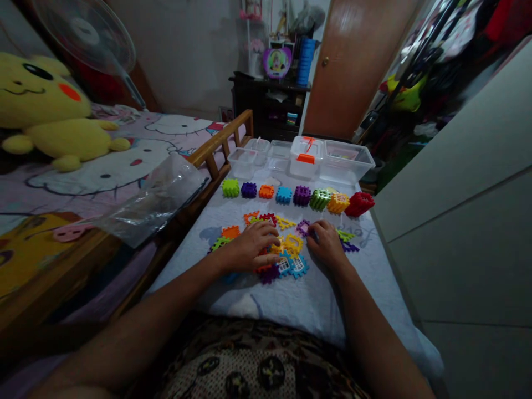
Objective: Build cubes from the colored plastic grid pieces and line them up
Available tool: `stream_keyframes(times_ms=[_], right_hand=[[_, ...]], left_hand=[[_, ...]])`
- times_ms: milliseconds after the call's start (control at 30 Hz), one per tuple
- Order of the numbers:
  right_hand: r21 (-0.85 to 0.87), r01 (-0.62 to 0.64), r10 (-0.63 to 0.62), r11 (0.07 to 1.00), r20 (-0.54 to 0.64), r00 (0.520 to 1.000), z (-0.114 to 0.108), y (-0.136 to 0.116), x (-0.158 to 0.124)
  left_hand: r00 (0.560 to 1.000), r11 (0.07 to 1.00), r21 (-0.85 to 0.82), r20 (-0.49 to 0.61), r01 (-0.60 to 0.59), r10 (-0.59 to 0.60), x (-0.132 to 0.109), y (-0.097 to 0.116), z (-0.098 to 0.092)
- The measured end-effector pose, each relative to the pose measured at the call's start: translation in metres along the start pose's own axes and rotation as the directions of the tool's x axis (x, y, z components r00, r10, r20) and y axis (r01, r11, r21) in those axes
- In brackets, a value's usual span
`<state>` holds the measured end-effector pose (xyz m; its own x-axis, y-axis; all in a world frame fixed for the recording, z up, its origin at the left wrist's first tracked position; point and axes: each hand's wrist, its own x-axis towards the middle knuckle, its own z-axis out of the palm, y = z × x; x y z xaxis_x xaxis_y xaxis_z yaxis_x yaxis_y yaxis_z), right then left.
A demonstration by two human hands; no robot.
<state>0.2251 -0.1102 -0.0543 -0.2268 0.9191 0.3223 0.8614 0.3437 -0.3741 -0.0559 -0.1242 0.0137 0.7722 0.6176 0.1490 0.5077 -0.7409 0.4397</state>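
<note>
My left hand [257, 244] lies over a loose pile of plastic interlocking building tiles, its fingers spread and touching some of them. Around and beneath it are an orange tile [230, 232], yellow tiles [293, 244], blue window tiles [291, 265] and a dark purple tile [269, 274]; part of the pile is hidden by the hand. My right hand [326, 241] is curled at the pile's right side, thumb and forefinger closed at the edge of a light purple tile [303, 227]. Just right of that hand lie a green tile [346, 235] and a violet tile [349, 247].
Behind the pile runs a row of tile stacks sorted by colour, from lime green [230, 188] to red [359, 204]. Clear plastic boxes [347, 158] line the table's far edge. A wooden bed rail [220, 138] borders the left, a pale cabinet [465, 210] the right.
</note>
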Motion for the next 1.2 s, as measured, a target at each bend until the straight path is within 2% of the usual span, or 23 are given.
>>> stream_keyframes(times_ms=[233, 333, 667, 767, 900, 1000, 1067, 1200], right_hand=[[-0.010, 0.005, -0.005, 1.000, 0.003, 1.000, 0.001, 0.001, -0.001], [-0.012, 0.003, -0.003, 1.000, 0.012, 1.000, 0.001, 0.000, 0.000], [0.009, -0.019, 0.019, 1.000, 0.006, 1.000, 0.002, 0.001, -0.001], [0.020, -0.020, 0.020, 1.000, -0.003, 1.000, 0.001, -0.001, -0.001], [0.126, -0.024, 0.035, 0.992, -0.086, 0.996, -0.006, -0.010, 0.001], [0.248, 0.015, 0.025, 0.969, -0.155, 0.988, -0.015, -0.020, 0.002], [0.314, 0.070, -0.023, 0.947, -0.151, 0.988, -0.021, -0.026, 0.002], [0.364, 0.144, -0.137, 0.920, -0.045, 0.990, -0.023, -0.036, 0.001]], left_hand=[[0.992, 0.996, 0.083, 0.126, 0.009, -0.020, -0.013, -0.001, 0.007], [0.991, 0.997, 0.078, 0.130, 0.005, -0.015, -0.014, 0.001, 0.010], [0.999, 0.996, -0.085, 0.050, -0.007, 0.012, 0.001, 0.004, -0.004], [1.000, 0.993, -0.118, -0.018, -0.001, -0.001, 0.010, 0.007, -0.008], [0.985, 0.996, -0.078, -0.163, 0.046, -0.058, 0.027, 0.010, -0.002], [0.976, 0.997, 0.020, -0.208, 0.071, -0.065, 0.038, 0.009, 0.010], [0.986, 0.995, 0.076, -0.161, 0.058, -0.046, 0.040, 0.007, 0.016], [1.000, 0.997, 0.074, -0.014, -0.012, 0.013, 0.033, 0.004, 0.016]])
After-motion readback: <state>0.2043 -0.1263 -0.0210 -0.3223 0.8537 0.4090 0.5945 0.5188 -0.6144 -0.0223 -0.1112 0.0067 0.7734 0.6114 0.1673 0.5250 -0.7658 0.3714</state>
